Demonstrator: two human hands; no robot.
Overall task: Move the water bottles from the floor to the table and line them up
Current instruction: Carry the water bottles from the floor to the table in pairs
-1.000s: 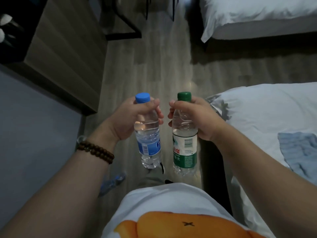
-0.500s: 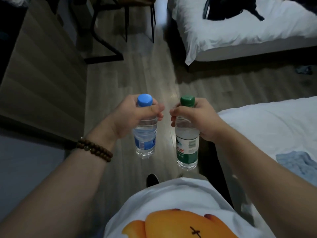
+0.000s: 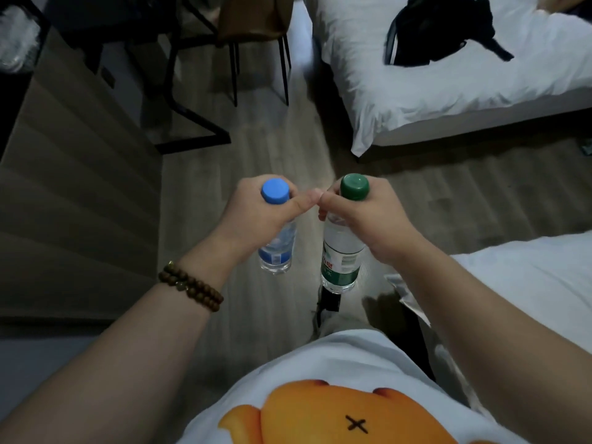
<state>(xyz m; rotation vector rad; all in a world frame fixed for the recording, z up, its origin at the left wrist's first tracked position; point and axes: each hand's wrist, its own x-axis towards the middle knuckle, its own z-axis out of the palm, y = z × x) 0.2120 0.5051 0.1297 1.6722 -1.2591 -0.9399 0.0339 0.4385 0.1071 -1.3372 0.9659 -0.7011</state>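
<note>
My left hand (image 3: pixel 256 216) grips a clear water bottle with a blue cap and blue label (image 3: pixel 278 251) round its neck. My right hand (image 3: pixel 368 219) grips a second clear bottle with a green cap and green-white label (image 3: pixel 341 254) the same way. Both bottles hang upright, side by side, above the wooden floor in front of my body. The two thumbs almost touch between the caps. A dark table frame (image 3: pixel 192 123) with black metal legs stands ahead to the left; its top is mostly out of view.
A wooden cabinet side (image 3: pixel 73 193) runs along the left. A brown chair (image 3: pixel 256 33) stands by the table. One white bed (image 3: pixel 448 84) with a black bag (image 3: pixel 439 30) lies ahead right, another bed (image 3: pixel 528 283) is close at my right. A floor aisle runs between them.
The view has tilted up and moved forward, bringing the chair, table legs and far bed into sight. Both bottles have stayed in my hands and now sit closer together, seen more from above.
</note>
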